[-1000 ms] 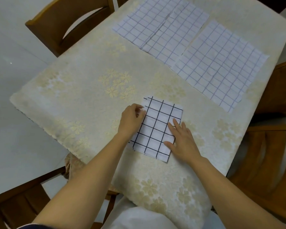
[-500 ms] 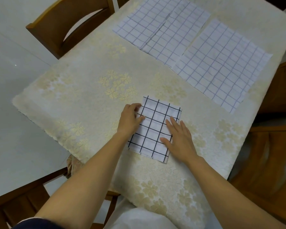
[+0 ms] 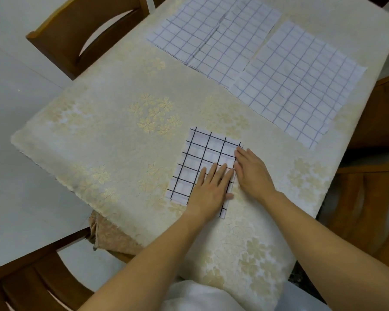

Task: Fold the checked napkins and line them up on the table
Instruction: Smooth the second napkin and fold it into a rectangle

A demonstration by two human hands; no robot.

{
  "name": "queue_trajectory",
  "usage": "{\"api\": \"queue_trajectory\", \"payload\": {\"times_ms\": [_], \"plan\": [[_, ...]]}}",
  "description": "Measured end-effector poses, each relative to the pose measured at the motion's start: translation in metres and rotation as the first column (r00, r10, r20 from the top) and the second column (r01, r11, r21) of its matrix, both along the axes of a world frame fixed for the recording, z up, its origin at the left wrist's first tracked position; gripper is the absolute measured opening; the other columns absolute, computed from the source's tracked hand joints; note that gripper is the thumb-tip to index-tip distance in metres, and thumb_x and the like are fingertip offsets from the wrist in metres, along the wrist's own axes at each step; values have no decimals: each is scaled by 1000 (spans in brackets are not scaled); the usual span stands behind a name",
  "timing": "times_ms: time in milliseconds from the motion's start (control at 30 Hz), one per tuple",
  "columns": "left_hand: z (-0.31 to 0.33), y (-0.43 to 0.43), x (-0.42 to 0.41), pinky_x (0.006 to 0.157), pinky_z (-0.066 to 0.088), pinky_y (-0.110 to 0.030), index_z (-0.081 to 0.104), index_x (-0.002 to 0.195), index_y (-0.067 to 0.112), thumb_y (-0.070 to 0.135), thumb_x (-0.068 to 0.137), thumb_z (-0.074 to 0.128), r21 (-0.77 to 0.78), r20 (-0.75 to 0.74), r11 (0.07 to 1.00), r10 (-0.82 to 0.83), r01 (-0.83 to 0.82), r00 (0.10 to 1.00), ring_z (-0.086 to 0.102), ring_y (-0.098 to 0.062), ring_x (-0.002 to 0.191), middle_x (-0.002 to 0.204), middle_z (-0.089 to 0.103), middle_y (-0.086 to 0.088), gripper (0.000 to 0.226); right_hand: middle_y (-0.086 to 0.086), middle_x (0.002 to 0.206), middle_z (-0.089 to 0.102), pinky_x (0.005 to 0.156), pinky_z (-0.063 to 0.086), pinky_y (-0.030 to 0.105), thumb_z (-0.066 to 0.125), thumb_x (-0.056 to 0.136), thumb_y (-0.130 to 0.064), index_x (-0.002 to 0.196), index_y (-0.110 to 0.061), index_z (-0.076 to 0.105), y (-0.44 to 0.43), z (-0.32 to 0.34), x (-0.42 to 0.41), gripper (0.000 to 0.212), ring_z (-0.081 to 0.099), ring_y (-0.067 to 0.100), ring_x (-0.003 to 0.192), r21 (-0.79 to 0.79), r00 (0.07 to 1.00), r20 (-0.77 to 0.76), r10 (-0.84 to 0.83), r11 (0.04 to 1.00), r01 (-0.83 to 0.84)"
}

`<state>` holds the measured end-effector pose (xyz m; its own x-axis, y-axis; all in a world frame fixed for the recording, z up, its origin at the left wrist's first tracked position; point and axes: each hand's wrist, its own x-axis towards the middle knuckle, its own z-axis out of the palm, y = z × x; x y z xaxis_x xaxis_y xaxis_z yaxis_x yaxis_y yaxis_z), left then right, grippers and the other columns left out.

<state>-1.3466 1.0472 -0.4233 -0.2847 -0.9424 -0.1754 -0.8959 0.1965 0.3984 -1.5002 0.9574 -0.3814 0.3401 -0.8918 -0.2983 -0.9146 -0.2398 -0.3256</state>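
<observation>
item: folded white napkin with bold black checks (image 3: pixel 206 160), lying flat near the table's near edge, somewhat right of that edge's middle.
surface: table under a cream tablecloth with gold flower pattern (image 3: pixel 103 122).
left hand (image 3: pixel 211 189): open, palm down, fingers stretched flat on the near right part of the folded napkin.
right hand (image 3: pixel 253 171): open, fingers together, lying along the napkin's right edge, fingertips at its far right corner; the two hands touch or nearly touch.
also present: two unfolded white napkins with thin purple checks, one at the far edge (image 3: pixel 213 34), one toward the far right corner (image 3: pixel 301 84), edges meeting.
surroundings: brown wooden chair (image 3: pixel 76 34) beyond the left edge; others partly seen at the near left and right.
</observation>
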Motion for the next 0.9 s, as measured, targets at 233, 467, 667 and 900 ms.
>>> {"api": "queue_trajectory", "payload": {"times_ms": [233, 467, 667, 900], "plan": [[1, 0, 7, 128, -3, -51, 9, 165, 25, 59, 106, 22, 66, 75, 995, -80, 75, 994, -7, -28, 159, 173, -3, -3, 70, 2, 167, 19, 125, 18, 41, 43, 107, -35, 158, -11, 27, -15, -8, -10, 59, 15, 24, 155, 2, 999, -43, 28, 1000, -28], [8, 0, 12, 126, -15, -47, -12, 163, 28, 66, 105, 16, 110, 155, 989, -120, 103, 981, -27, -23, 155, 169, -25, 0, 75, 11, 134, 49, 105, 38, 39, 70, 93, -37, 139, -10, 52, -36, -3, 1, 56, 43, 30, 126, -18, 927, 182, -328, 942, 336], [12, -4, 20, 126, -16, -46, -9, 164, 30, 68, 103, 20, 133, 171, 977, -188, 166, 967, -28, -22, 154, 169, -24, 1, 77, 8, 113, 63, 86, 50, 40, 74, 88, -43, 98, -22, 63, -59, -4, 5, 26, 60, 25, 97, 142, 839, 192, -508, 861, 489], [15, -4, 28, 125, -17, -51, 6, 164, 38, 69, 102, 30, 111, 125, 971, -225, 212, 966, -27, -27, 154, 171, -19, 1, 74, 0, 88, 62, 57, 40, 19, 74, 92, -24, 109, -11, 59, -45, 13, -3, 26, 58, 7, 69, 270, 719, 307, -623, 782, 562]]}}
